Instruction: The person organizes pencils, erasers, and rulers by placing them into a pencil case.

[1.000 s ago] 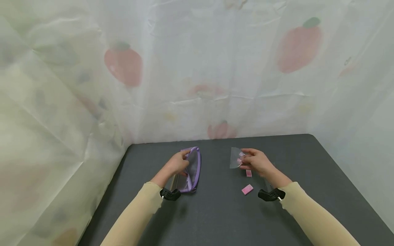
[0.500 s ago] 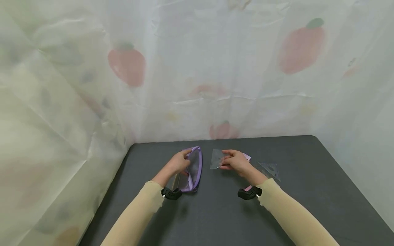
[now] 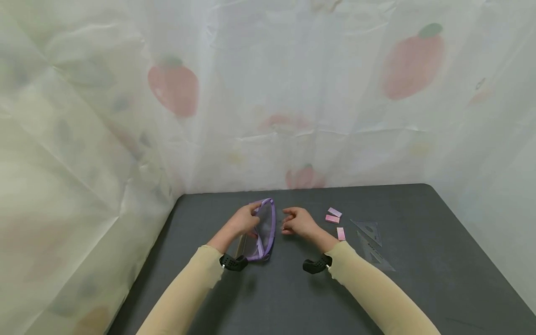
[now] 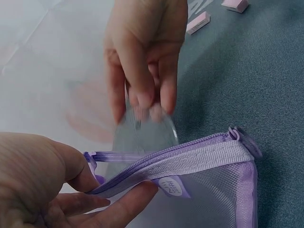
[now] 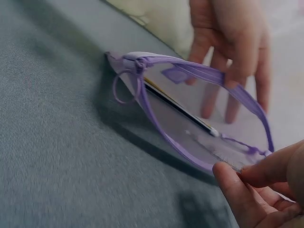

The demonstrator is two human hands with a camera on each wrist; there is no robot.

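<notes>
pouch: [image 3: 263,230] your purple-trimmed, clear mesh pencil case, lying on the dark table in front of you, its zipper undone and its mouth held wide apart; a pen-like stick shows inside it in the right wrist view.
protractor: [image 4: 142,135] a clear plastic half-round, edge-on and upright, its lower part already in the pouch mouth, its curved rim just above the zipper tape.
left hand: [image 3: 243,222] you hold the near lip of the pouch open, thumb and fingers pinching the zipper tape.
right hand: [image 3: 298,222] your fingertips pinch the top of the protractor, just right of the pouch.
</notes>
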